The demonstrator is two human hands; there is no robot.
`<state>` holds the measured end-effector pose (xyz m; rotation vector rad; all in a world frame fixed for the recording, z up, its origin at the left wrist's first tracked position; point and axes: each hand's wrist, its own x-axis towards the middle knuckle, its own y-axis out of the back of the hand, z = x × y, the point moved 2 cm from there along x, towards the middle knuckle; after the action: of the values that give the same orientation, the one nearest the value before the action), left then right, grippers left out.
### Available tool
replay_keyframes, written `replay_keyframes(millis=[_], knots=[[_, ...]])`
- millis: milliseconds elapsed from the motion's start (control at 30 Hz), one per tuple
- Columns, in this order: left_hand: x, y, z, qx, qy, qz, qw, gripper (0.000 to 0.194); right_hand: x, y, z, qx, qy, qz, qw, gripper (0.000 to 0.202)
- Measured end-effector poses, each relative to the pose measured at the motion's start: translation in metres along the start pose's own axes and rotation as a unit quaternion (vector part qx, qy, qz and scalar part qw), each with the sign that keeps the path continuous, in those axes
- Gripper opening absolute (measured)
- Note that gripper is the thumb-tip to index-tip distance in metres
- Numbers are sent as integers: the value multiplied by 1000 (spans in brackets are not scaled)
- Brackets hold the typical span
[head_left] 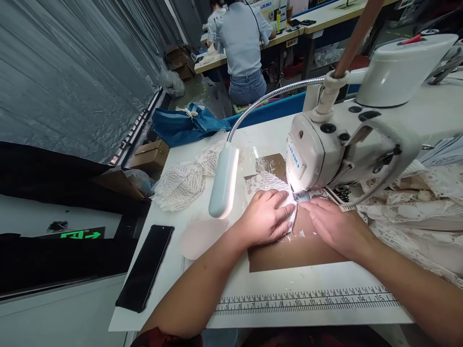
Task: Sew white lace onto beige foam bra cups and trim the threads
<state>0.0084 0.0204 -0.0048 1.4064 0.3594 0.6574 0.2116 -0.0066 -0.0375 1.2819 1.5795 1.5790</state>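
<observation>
A white sewing machine (314, 149) stands on the right of the white table. Under its needle lies a piece of white lace (265, 182), on a brown sheet (307, 246). My left hand (266, 214) rests flat on the lace, left of the needle, with its fingers spread a little. Right of the needle, my right hand (334, 224) lies low over the brown sheet, its fingertips close to the presser foot and the lace edge. Its fingers are stretched out, and no object shows in its grasp.
A lamp (223, 182) on a bendy neck hangs left of my hands. Lace pieces (181, 185), a pale round pad (202, 236) and a black phone (145, 267) lie at left. More lace (415, 217) is heaped at right. A person (240, 43) sits beyond.
</observation>
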Motion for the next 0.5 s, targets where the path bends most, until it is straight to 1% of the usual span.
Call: replay_keyframes(millis=[67, 133, 300, 400, 500], knots=[[-1, 2, 0, -16, -17, -4, 1000, 41, 0, 2, 1, 6, -4, -5, 1000, 43], [-2, 4, 0, -28, -27, -6, 999, 40, 0, 4, 1, 20, 8, -3, 1000, 43], [-2, 5, -1, -45, -63, -17, 997, 37, 0, 7, -3, 33, 86, -14, 996, 46], [-2, 5, -1, -45, -74, -25, 996, 37, 1, 6, -5, 14, 110, -21, 994, 44], [-2, 5, -1, -43, -74, -34, 996, 37, 1, 5, -6, -1, 123, 5, 992, 41]])
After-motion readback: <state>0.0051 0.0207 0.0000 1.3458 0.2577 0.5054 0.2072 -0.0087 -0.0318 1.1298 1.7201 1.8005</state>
